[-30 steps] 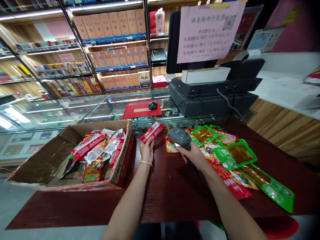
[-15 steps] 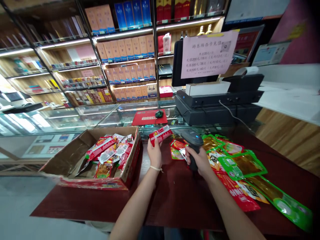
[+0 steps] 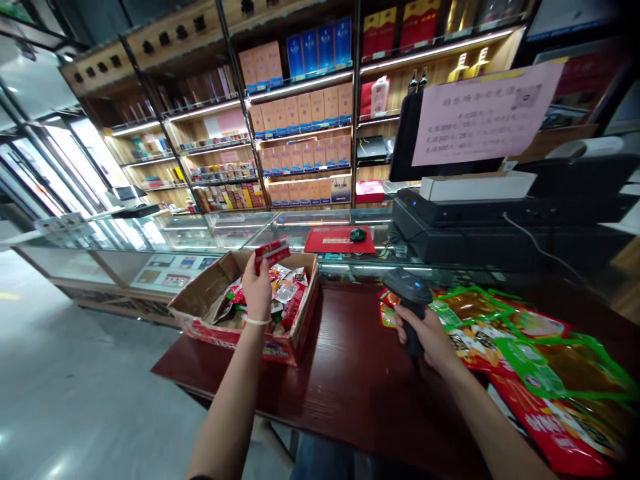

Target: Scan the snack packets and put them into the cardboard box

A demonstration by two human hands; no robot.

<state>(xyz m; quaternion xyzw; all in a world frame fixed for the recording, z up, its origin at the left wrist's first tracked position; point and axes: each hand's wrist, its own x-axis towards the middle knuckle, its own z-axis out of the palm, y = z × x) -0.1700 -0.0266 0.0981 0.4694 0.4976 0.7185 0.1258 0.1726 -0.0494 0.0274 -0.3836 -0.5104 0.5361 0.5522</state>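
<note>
My left hand is closed around a small red snack packet with a pale stripe, held up over the cardboard box. Inside that box lie several red and white snack packets, partly hidden by my hand and wrist. My right hand grips the handle of a black barcode scanner, which shows a small blue light. Just behind the scanner, a small red and green packet rests on the dark table.
Several green-edged and red snack bags overlap on the table at right. Beyond the table, a red mouse pad with a black mouse lies on a glass counter. A monitor with a pink sign stands above a black cash drawer.
My left hand has carried the red snack packet leftward, from beside the box to above it. The scanner stays in my right hand. The view has turned left.
</note>
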